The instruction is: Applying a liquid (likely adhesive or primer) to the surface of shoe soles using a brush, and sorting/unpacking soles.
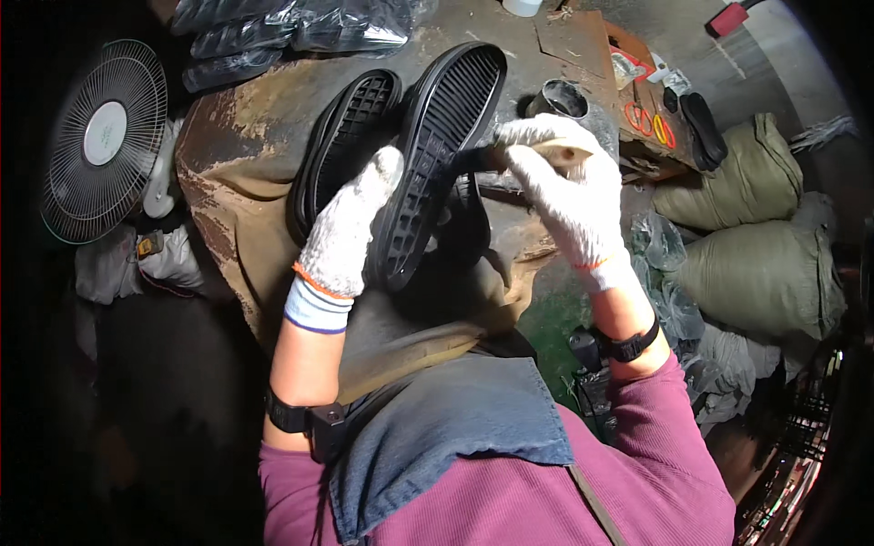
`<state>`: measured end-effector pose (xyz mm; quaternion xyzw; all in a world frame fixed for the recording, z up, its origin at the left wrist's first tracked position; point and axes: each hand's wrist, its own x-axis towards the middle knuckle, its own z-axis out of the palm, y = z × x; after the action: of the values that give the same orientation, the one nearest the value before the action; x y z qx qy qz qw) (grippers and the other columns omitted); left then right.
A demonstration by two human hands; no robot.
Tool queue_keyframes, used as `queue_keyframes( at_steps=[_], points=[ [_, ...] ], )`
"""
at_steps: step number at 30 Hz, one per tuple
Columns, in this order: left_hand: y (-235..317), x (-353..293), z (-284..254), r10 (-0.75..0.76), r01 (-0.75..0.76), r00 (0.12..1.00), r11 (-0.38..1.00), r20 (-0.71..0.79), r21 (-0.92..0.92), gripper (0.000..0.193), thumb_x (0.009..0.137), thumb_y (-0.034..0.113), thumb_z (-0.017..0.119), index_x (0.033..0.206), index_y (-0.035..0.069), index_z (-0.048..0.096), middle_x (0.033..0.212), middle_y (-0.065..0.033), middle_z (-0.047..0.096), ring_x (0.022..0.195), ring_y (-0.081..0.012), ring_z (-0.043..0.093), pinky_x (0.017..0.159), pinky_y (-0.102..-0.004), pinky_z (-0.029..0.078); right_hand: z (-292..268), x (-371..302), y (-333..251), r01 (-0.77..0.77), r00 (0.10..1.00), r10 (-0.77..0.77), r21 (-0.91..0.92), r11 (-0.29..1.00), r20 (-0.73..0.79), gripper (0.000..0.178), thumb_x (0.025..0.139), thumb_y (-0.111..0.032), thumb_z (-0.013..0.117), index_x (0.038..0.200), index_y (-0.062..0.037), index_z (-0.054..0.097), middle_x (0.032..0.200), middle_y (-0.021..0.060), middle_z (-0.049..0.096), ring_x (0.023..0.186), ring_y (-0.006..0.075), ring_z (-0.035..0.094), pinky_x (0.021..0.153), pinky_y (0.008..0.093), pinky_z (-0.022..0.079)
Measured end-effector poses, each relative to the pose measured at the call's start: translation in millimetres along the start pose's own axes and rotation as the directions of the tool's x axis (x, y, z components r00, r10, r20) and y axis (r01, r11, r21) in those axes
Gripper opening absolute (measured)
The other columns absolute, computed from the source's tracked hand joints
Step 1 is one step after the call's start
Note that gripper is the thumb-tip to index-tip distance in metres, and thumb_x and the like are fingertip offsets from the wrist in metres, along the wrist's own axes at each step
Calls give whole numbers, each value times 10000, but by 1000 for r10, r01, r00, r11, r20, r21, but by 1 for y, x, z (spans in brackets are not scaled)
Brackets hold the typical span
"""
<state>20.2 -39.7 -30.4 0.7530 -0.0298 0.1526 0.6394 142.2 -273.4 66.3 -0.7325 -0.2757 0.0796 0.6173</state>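
Observation:
My left hand [350, 214], in a white knit glove, grips the edge of a black shoe sole [451, 105]. The sole is tilted up, with its ribbed and gridded inner face toward me. In my right hand [572, 191], gloved as well, is a brush [475, 161] with a pale wooden handle. Its dark bristle end meets the sole's right side near the middle; I cannot tell exactly where the tip touches. Behind my left hand lie more black soles [360, 114], stacked. Another dark sole [466, 223] shows partly beneath the held one.
A dark-stained cup [562, 98] stands on the cloth-covered table [246, 118], beyond my right hand. Scissors [640, 118] lie on a wooden ledge at right. Plastic-wrapped packs [350, 27] sit at the far left. A fan [105, 136] stands left, stuffed sacks [756, 273] right.

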Motion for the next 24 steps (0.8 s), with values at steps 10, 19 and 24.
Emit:
queue_keyframes(
  at_steps=[10,19,24],
  points=[
    [6,-2,23,-343,489,813,-37,470,-872,777,1117,589,402,1568,-43,421,1428,-330,581,1198,-496,674,968,-634,592,-36,58,36,412,850,-511,-767,493,128,101,841,-165,791,936,-182,820,907,48,782,890,275,727,900,369,568],
    [11,-5,30,-300,453,837,-88,457,-887,825,1111,613,372,1636,-20,304,1607,-319,400,1297,-585,572,1020,-760,491,-36,88,41,635,674,-676,-700,326,298,137,849,-174,793,983,-168,816,905,40,787,884,273,737,1017,417,536],
    [22,-2,34,-214,414,869,-181,447,-892,817,1111,596,384,1645,-16,294,1633,-322,396,1290,-575,595,980,-786,510,-20,101,53,723,544,-773,-651,232,328,134,854,-191,806,986,-177,821,938,24,799,897,250,748,983,381,553]
  ],
)
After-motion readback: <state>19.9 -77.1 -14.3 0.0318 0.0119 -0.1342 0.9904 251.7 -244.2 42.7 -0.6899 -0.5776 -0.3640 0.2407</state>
